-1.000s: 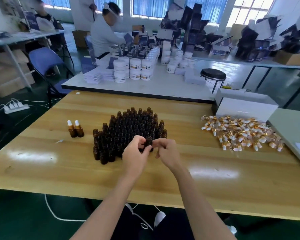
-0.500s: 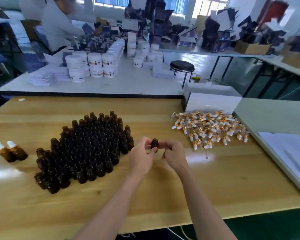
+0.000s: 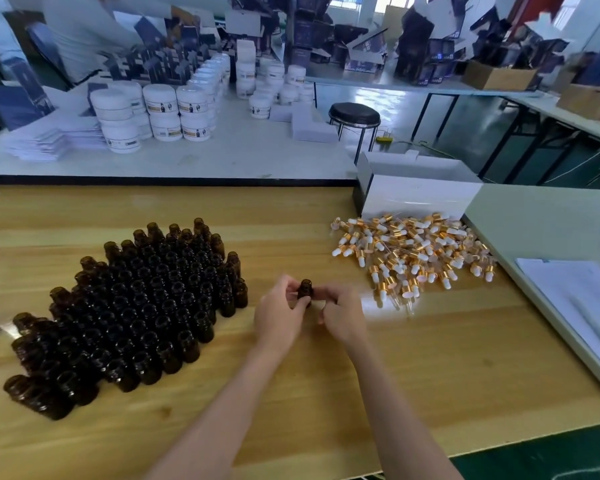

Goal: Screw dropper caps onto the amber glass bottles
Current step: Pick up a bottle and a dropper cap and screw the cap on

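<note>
The left hand (image 3: 281, 313) and right hand (image 3: 343, 317) pinch an amber bottle (image 3: 305, 292) upright, mouth up.

The desk (image 3: 430, 375) is pale wood with the grain showing, smooth and varnished, with glossy patches of reflected light. The bottles (image 3: 136, 306) crowded toward its left edge are dark amber glass, shiny at the rims. The single bottle (image 3: 305, 289) over the middle is the same glass. The caps (image 3: 413, 258) near the right edge have bright gold, metal-looking collars, matt white bulbs and clear tubes. The box (image 3: 420, 199) at the far right corner is smooth white card.
</note>
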